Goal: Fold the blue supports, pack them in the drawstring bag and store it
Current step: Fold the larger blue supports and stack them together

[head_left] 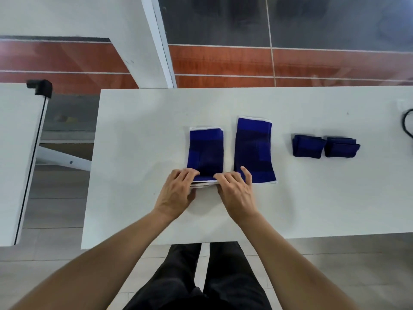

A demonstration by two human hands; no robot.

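— Lying flat near the middle of the white table [138,130], the blue support [206,153] is looking soft, light and stretchy, probably limp once lifted. Its near hem seems the sensible place to take hold.

— Both hands are working there?

— Yes. The left hand [178,191] is pinching the near-left corner, fingers curled over the white-edged layers; the right hand [234,189] is gripping the near-right corner likewise, its thumb reaching toward the longer support [254,151] lying just beside it on the right.

— So the fold is starting?

— That is my guess; nothing is being lifted clear yet. Farther right, two folded supports [326,146] are sitting side by side. No drawstring bag is showing.
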